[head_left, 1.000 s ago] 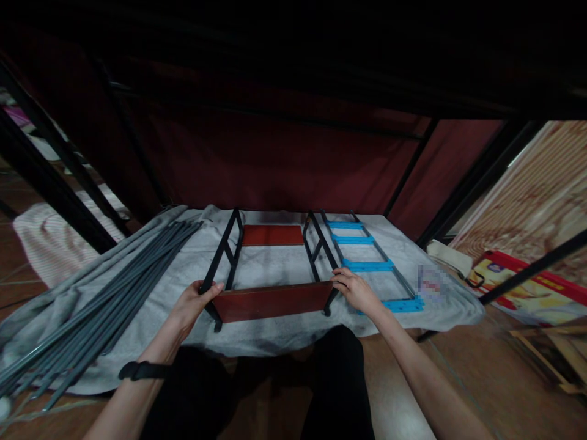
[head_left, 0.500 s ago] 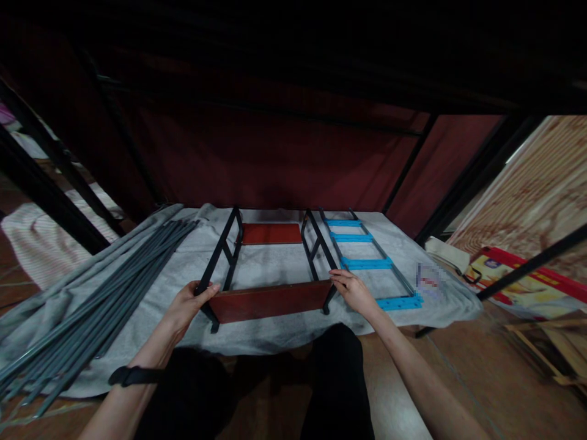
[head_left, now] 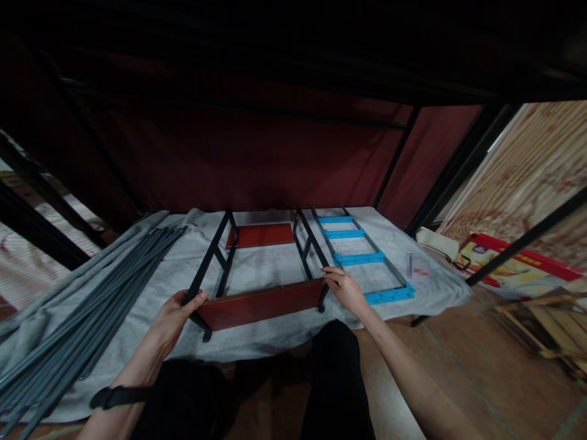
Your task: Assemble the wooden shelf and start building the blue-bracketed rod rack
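Note:
A black metal rack frame (head_left: 221, 260) with reddish-brown boards lies on a grey cloth (head_left: 257, 269). The near board (head_left: 263, 304) stands on edge between two black legs, while the far board (head_left: 261, 235) spans the back end. At the frame's near left corner, my left hand (head_left: 177, 315) is closed round the black bar, thumb toward the board. My right hand (head_left: 343, 287) pinches the near right corner beside the board's end. Just right of the frame lies a grey tube rack with blue plastic crosspieces (head_left: 360, 259).
A bundle of grey metal tubes (head_left: 110, 293) lies on the cloth at left. Dark posts (head_left: 398, 153) and a dark red panel (head_left: 257, 165) stand around. On the right are a red and yellow box (head_left: 513, 263) and a wooden rack (head_left: 550, 324) on the tiled floor.
The view has turned slightly, so most things sit further left. Both hands keep their hold at the same corners of the frame, whose left side looks slightly lower.

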